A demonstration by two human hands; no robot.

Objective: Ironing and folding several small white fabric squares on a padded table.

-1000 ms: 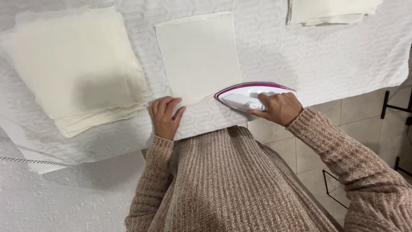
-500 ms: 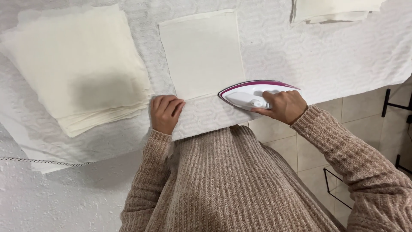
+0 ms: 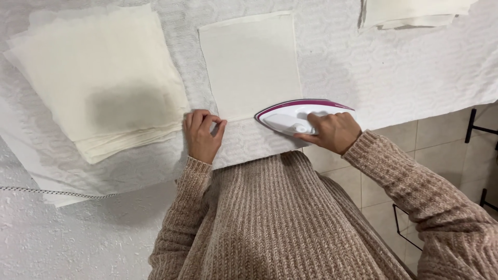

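Right hand [image 3: 332, 130] clamped on the white-and-magenta clothes iron [image 3: 298, 115], sole flat on the cream rectangular cloth panel [image 3: 250, 65]. Left hand [image 3: 203, 134] fingertips pin its near corner, keeping it taut.

surface: board under a white quilted cover [image 3: 415, 67] | centre: single cream cloth [image 3: 249, 65] lying flat | left of cloth: cream stack [image 3: 98, 83] | upper right of cloth: second stack [image 3: 415, 13] | cloth's near edge: white-and-magenta iron [image 3: 295, 116]
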